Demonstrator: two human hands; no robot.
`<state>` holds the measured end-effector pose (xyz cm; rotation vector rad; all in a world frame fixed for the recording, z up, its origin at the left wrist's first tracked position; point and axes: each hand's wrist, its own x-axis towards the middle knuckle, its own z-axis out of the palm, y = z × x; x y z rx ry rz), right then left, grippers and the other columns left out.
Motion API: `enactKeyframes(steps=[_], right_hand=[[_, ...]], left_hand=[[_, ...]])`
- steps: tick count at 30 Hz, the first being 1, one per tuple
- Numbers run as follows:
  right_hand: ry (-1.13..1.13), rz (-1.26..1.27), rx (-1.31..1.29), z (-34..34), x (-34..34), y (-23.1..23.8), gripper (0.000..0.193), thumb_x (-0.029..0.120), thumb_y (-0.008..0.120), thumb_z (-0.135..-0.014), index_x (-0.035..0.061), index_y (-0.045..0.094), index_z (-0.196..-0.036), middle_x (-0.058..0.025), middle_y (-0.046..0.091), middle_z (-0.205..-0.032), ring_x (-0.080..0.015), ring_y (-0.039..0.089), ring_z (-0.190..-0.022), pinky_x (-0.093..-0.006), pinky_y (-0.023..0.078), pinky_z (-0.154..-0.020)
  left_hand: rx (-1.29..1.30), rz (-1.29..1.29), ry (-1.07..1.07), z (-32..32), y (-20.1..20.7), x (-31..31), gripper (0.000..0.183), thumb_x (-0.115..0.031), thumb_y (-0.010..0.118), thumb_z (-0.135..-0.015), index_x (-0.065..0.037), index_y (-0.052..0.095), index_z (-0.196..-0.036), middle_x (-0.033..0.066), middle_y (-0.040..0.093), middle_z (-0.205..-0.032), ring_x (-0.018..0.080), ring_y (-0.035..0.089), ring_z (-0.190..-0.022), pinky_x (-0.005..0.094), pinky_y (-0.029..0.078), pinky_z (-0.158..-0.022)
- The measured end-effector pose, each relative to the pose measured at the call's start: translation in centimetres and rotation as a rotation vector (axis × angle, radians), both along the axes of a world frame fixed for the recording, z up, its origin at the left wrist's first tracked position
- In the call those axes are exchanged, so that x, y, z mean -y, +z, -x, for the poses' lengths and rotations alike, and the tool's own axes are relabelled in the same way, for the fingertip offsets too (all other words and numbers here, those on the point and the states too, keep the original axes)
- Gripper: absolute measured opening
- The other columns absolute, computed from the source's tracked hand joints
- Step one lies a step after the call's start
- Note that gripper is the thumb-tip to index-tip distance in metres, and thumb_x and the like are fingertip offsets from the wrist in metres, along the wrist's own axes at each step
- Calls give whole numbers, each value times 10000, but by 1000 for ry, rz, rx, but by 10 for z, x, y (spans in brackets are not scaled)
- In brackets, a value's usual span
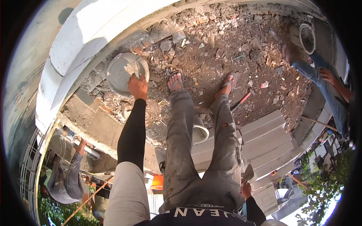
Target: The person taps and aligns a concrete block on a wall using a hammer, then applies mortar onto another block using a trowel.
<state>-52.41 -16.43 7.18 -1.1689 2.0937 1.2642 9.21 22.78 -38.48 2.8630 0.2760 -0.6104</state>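
Note:
My left hand (138, 87) is closed over the near right part of a round bucket (109, 77) of wet grey mortar (122, 73). What its fingers hold is hard to make out; a pale, mortar-coloured shape shows just beyond them. Low beside my right hip, my right hand (246, 190) grips a trowel (248, 173) with its grey blade pointing up. The bucket stands on the rubble left of my sandalled feet.
Broken bricks and stones litter the dirt (211, 49). A red-handled tool (245, 97) lies by my right foot, a pale bucket (200, 130) behind my legs. Concrete steps (264, 139) are at right, a curved white wall (81, 37) at left. Other people are at both sides.

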Motion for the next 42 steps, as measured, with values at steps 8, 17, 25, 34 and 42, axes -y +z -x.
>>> enactKeyframes(steps=[8, 17, 25, 34, 42], right_hand=[[728, -402, 165, 69, -93, -38, 204, 276, 511, -1006, 154, 631, -1117, -200, 683, -1060, -452, 691, -965, -561, 560, -784], [525, -257, 470, 77, -119, -81, 183, 289, 531, -996, 137, 617, -1052, -207, 676, -978, -423, 700, -896, -530, 572, -707], [496, -170, 505, 71, -72, -93, 86, 108, 593, -861, 101, 591, -946, -258, 614, -822, -487, 633, -764, -606, 493, -647], [-55, -83, 517, 31, 6, -44, 396, 371, 481, -1037, 52, 584, -826, -123, 629, -635, -245, 656, -488, -433, 521, -460], [-782, 62, 255, 27, 7, -13, 424, 469, 511, -1043, 60, 571, -948, -96, 548, -636, -241, 557, -451, -409, 451, -408]], left_hand=[[-446, 363, 540, -67, 35, -95, 538, -398, 793, -875, 40, 588, -1112, 72, 523, -889, 186, 504, -717, 365, 470, -636], [-559, 468, 380, -39, 138, 59, 399, -384, 777, -910, -29, 612, -987, 3, 455, -760, 155, 485, -649, 348, 431, -606], [-604, 638, 172, -55, 230, 218, 538, -399, 824, -877, 4, 662, -1194, 42, 665, -998, 146, 576, -898, 341, 476, -734], [-689, 640, 40, -63, 195, 463, 1062, -431, 854, -848, 103, 287, -1569, 56, 573, -976, 140, 542, -856, 341, 486, -814], [-626, 534, -268, -75, 119, 604, 903, -432, 821, -840, 53, 464, -1512, 181, 602, -1413, 266, 589, -1207, 366, 496, -978]])
